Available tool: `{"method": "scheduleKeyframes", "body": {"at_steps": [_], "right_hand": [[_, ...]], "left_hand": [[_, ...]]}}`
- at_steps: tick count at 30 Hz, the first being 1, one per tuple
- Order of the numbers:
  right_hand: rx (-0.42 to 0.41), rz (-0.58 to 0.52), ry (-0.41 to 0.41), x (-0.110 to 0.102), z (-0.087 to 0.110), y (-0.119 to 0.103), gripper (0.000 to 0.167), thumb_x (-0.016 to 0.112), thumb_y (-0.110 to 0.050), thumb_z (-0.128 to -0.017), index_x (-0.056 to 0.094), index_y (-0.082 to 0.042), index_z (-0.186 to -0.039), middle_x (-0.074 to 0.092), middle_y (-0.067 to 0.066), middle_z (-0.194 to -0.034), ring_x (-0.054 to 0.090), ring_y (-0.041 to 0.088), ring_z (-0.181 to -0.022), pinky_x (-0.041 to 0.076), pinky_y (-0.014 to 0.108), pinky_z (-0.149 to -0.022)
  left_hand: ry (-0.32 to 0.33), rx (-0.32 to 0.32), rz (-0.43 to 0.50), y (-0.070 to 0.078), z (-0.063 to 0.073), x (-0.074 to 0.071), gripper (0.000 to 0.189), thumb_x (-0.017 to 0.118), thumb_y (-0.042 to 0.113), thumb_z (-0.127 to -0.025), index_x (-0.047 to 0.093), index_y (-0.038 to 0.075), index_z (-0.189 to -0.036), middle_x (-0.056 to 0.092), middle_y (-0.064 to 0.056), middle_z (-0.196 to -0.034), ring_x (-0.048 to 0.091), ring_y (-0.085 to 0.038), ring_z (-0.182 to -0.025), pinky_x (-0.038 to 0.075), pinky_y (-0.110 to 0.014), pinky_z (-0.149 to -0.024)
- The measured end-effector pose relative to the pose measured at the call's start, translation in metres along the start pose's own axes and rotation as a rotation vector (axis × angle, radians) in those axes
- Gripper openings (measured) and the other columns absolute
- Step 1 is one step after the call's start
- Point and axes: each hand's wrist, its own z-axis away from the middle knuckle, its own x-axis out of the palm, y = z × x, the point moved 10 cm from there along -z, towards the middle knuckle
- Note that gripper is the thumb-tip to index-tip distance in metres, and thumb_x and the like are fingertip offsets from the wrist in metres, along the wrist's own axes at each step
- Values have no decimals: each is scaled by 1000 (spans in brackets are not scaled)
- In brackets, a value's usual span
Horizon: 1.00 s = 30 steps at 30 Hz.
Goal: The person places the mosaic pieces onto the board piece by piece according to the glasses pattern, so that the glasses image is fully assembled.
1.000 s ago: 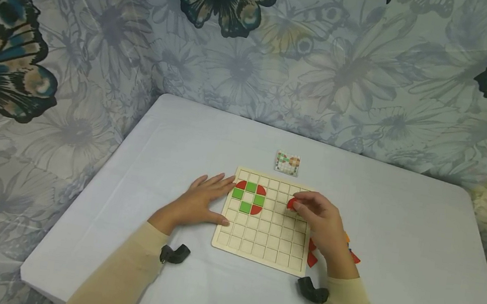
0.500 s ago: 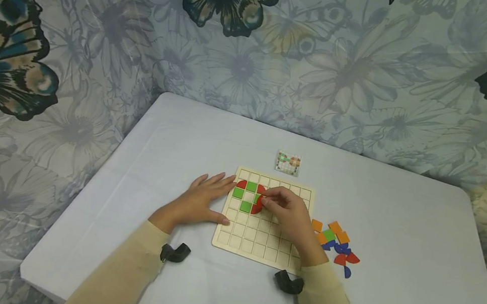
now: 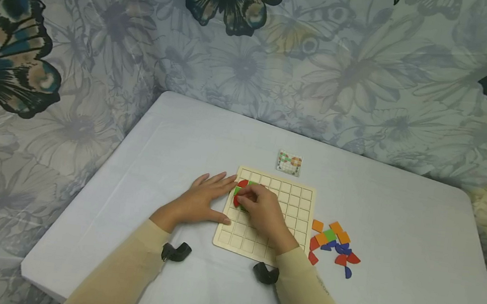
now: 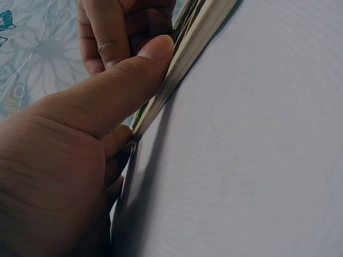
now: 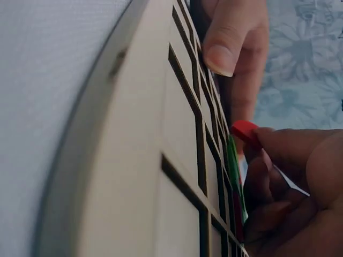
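Observation:
A wooden grid board [image 3: 289,221] lies on the table. Near its upper left, a red quarter-circle tile [image 3: 243,183] and green square tiles [image 3: 253,183] sit in cells, partly covered by my right hand [image 3: 265,213]. That hand pinches another red quarter-circle tile [image 5: 246,133] between thumb and finger, at the cell below the left green tile. My left hand [image 3: 201,200] rests at the board's left edge with fingers spread. Its thumb [image 4: 155,51] touches the board's edge in the left wrist view.
A small pattern card [image 3: 289,162] lies behind the board. To the board's right are loose orange squares [image 3: 317,225], a green square [image 3: 329,235], red quarter-circles [image 3: 353,258] and several blue pieces [image 3: 348,273]. White cloth covers the table [image 3: 418,254].
My right hand has carried the red quarter-circle leftward across the board, from its right side to the lower left of the coloured pattern. The left hand has stayed at the edge.

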Motion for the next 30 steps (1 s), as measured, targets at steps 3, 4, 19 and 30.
{"method": "scheduleKeyframes", "body": {"at_steps": [3,4,19,30], "right_hand": [[-2,38,7,2,-2,-2,4,76,-11,-103,78,-12,-106,71,-3,-97,64,18,-89,55,40,-82],[-3,53,8,2,-2,-3,4,77,-11,-103,78,-12,-106,71,-3,-95,64,19,-87,55,40,-81],[-39,135,21,4,-4,-1,19,84,-25,-99,79,-10,-110,69,-1,-107,65,17,-92,57,41,-83],[-80,263,9,10,-2,-10,14,84,-25,-98,80,-13,-104,65,-2,-104,64,19,-93,56,42,-85]], "left_hand": [[3,2,7,1,0,0,109,83,62,-91,29,17,-174,20,7,-179,5,-17,-165,-4,-50,-130],[4,3,11,1,0,0,109,83,62,-91,29,17,-174,20,7,-179,5,-17,-165,-4,-50,-130],[13,9,10,-1,0,0,110,84,62,-90,30,16,-174,20,7,-179,5,-17,-165,-5,-50,-130],[6,9,-8,-2,-2,1,110,84,63,-89,31,18,-174,19,8,-179,5,-16,-165,-5,-50,-130]]}}
